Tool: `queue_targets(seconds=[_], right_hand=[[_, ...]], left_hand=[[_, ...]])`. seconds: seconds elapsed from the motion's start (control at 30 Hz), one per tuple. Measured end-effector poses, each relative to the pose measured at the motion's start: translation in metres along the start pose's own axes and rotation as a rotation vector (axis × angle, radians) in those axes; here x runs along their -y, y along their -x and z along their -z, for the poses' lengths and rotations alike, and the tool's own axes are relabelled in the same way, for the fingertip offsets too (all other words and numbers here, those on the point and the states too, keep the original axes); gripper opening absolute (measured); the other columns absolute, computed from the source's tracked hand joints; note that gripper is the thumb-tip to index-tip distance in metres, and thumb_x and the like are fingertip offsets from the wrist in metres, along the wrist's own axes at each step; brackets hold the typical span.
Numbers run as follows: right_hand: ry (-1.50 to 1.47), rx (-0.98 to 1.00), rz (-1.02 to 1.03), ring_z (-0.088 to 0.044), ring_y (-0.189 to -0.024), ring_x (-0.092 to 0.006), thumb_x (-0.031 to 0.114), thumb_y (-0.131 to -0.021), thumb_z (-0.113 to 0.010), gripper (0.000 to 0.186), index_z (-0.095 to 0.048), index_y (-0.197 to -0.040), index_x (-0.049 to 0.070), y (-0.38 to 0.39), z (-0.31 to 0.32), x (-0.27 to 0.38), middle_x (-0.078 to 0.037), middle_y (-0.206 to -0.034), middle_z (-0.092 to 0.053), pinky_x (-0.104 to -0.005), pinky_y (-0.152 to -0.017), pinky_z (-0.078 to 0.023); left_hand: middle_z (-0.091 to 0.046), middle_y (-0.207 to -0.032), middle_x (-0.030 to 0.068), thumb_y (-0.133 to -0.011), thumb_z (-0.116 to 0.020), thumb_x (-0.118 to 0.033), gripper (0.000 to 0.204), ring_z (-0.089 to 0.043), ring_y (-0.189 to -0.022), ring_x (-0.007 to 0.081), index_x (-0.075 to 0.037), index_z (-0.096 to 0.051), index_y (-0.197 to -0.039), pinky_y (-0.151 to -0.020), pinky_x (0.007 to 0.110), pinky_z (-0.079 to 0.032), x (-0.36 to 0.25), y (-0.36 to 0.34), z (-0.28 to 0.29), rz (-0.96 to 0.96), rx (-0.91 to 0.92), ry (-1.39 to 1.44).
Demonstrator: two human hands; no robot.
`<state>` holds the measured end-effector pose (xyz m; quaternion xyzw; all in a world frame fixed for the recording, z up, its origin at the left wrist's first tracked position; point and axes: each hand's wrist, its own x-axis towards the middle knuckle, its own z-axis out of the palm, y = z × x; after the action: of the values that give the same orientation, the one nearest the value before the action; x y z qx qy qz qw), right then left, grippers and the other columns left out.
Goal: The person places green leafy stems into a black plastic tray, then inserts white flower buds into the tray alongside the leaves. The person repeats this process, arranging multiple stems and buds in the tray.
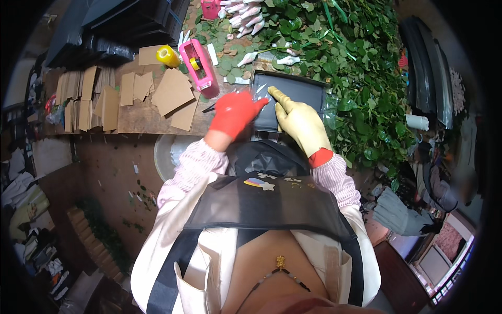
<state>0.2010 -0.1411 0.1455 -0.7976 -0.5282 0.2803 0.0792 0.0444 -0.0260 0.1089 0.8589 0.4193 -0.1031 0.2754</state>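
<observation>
My left hand (235,114), in a red glove, is over the left edge of a shallow black tray (306,89). Its fingers are mostly curled, with a fingertip pointing right; what they hold, if anything, is hidden. A thin dark stick (208,109) shows beside that hand. My right hand (302,123) wears a cream glove with a red cuff under it. It lies over the tray with its index finger stretched out toward the left hand. Between the fingertips is a small shiny, pale piece (261,94), too small to name.
A pink tape dispenser (207,83), a yellow tape roll (168,56) and brown cardboard pieces (175,93) lie left. Wrapped flower buds (246,18) are at the back. Leafy green stems (361,94) cover the right side. Black boxes (130,26) are stacked far left.
</observation>
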Motion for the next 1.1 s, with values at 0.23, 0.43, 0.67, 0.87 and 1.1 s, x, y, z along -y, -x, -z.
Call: queue_targets(seconds=[0.23, 0.43, 0.67, 0.87, 1.1], right_hand=[[-0.281, 0.094, -0.049, -0.072, -0.074, -0.0329, 0.029, -0.104, -0.053, 0.043, -0.059, -0.147, 0.027, 0.012, 0.021, 0.012, -0.013, -0.076, -0.072, -0.0454, -0.076, -0.058], [0.059, 0.107, 0.325, -0.073, -0.081, -0.0364, 0.03, -0.102, -0.055, 0.034, -0.07, -0.132, 0.023, 0.015, 0.007, 0.019, -0.015, -0.084, -0.075, -0.0471, -0.08, -0.059], [-0.668, 0.395, 0.346, -0.074, -0.099, -0.0215, 0.028, -0.103, -0.065, 0.028, -0.071, -0.12, 0.007, 0.008, -0.012, 0.053, -0.01, -0.109, -0.077, -0.0356, -0.087, -0.058], [-1.173, 0.364, 0.046, -0.068, -0.107, -0.0149, 0.028, -0.108, -0.058, 0.035, -0.066, -0.121, -0.003, -0.047, -0.054, 0.075, -0.01, -0.117, -0.072, -0.031, -0.097, -0.054], [-0.772, 0.305, 0.258, -0.072, -0.092, -0.0184, 0.022, -0.103, -0.06, 0.024, -0.072, -0.112, 0.002, -0.042, -0.079, 0.089, -0.009, -0.1, -0.076, -0.0373, -0.085, -0.058]], left_hand=[[-0.068, -0.082, 0.0062, -0.095, -0.076, -0.039, 0.035, -0.065, -0.076, 0.0162, -0.005, -0.073, -0.099, -0.07, 0.033, -0.051, 0.077, 0.035, -0.012, 0.092, 0.088, 0.616], [-0.066, -0.089, 0.0054, -0.094, -0.077, -0.029, 0.034, -0.062, -0.081, 0.0145, 0.0, -0.071, -0.11, -0.074, 0.031, -0.051, 0.15, -0.021, -0.053, 0.314, -0.793, 0.677], [-0.064, -0.077, 0.0014, -0.096, -0.075, -0.035, 0.034, -0.056, -0.07, 0.0102, -0.002, -0.073, -0.094, -0.063, 0.028, -0.044, 0.159, -0.046, -0.045, 0.404, -0.592, 1.14], [-0.062, -0.076, -0.0032, -0.099, -0.071, -0.041, 0.035, -0.051, -0.064, 0.0071, -0.006, -0.074, -0.102, -0.059, 0.026, -0.04, 0.117, 0.034, -0.007, 0.397, -0.358, 1.328], [-0.065, -0.09, -0.0038, -0.098, -0.07, -0.021, 0.033, -0.047, -0.064, 0.0031, -0.005, -0.065, -0.127, -0.051, 0.02, -0.034, 0.133, 0.074, -0.071, 0.399, 0.033, 1.749]])
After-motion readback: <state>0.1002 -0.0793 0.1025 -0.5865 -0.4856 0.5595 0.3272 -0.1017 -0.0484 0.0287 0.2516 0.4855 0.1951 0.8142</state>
